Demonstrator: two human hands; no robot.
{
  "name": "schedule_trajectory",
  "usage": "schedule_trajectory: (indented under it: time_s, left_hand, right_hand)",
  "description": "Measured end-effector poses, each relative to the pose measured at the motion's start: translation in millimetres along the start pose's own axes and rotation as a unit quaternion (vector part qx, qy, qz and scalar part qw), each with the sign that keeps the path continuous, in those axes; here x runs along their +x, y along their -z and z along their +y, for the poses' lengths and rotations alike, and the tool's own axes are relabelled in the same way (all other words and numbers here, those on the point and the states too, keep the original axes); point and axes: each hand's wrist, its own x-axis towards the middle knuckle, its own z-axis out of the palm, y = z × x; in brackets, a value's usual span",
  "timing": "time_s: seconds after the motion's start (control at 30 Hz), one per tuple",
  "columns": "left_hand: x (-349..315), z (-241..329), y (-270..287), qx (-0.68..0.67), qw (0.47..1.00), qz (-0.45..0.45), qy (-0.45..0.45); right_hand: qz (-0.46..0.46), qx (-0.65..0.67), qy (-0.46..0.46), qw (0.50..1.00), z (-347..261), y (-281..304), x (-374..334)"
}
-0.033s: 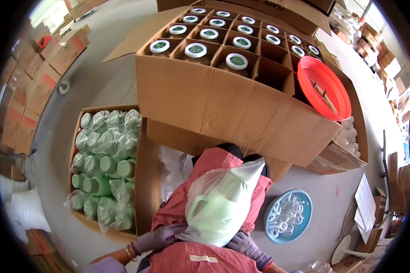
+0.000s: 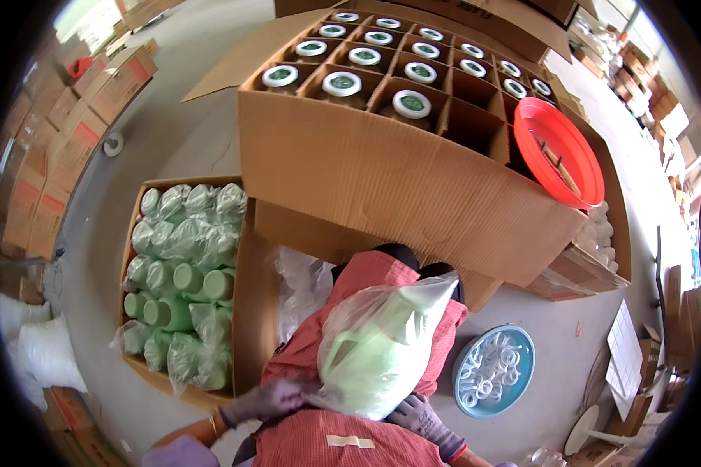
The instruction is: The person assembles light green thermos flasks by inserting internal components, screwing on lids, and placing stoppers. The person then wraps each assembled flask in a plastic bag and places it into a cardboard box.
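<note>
A pale green jug (image 2: 389, 342) with a handle and a tapered spout lies across my lap inside a clear plastic bag (image 2: 336, 331). Its spout points away to the upper right, and its base faces me. My left hand (image 2: 271, 399), in a grey-purple glove, has its fingers closed at the bag's near left edge and is slightly blurred. On the other side, my right hand (image 2: 419, 419), gloved alike, presses its bent fingers on the bag beside the jug's base. The bag partly hides its fingertips.
Left stands a carton (image 2: 240, 366) of bagged green jugs. Ahead, a large divided carton (image 2: 382, 183) holds several white-topped containers, with a red basin (image 2: 572, 159) on its right corner. A blue basin (image 2: 528, 373) of clear plastic rings sits on the floor to the right.
The whole view has shifted slightly. My left hand has moved a little at the bag's edge; the jug and my right hand stay almost in place.
</note>
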Motion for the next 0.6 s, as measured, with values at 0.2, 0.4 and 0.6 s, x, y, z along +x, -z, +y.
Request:
schedule_trajectory:
  time_s: [0.2, 0.4, 0.6]
  left_hand:
    - [86.2, 76.5, 30.9, 0.062, 0.995, 0.023, -0.080]
    - [31.0, 61.3, 57.3, -0.019, 0.998, 0.052, 0.002]
    - [-84.8, -64.5, 34.0, -0.704, 0.684, 0.177, -0.069]
  right_hand:
    - [-0.026, -0.039, 0.054, 0.997, 7.7, 5.7, 15.3]
    - [0.089, -0.045, 0.072, 0.992, -6.5, 16.9, 23.8]
    - [0.152, 0.157, 0.151, 0.964, -39.1, 42.3, 193.8]
